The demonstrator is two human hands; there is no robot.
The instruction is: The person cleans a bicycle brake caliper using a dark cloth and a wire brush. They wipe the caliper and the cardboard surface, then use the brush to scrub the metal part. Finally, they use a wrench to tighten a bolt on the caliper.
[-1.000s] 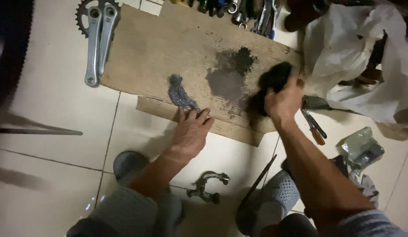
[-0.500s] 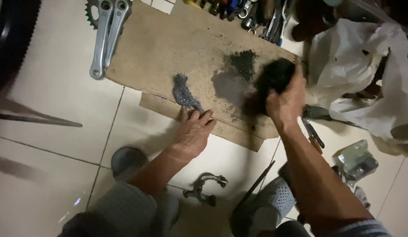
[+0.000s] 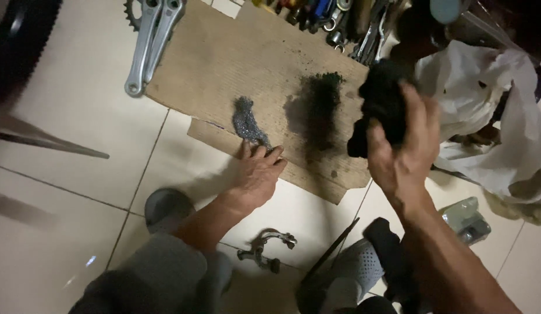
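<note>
Corrugated cardboard (image 3: 224, 64), crumpled black rag (image 3: 382, 99)

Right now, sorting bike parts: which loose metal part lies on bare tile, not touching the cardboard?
The brake caliper, near the person's knees; the crank arms overlap the cardboard.

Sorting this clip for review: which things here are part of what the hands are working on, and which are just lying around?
In hand:
right hand gripping a black cloth
left hand by the grey chain pile
cardboard sheet with a dark grime patch

Lying about:
crank arms
brake caliper
row of hand tools
white plastic bag
</note>
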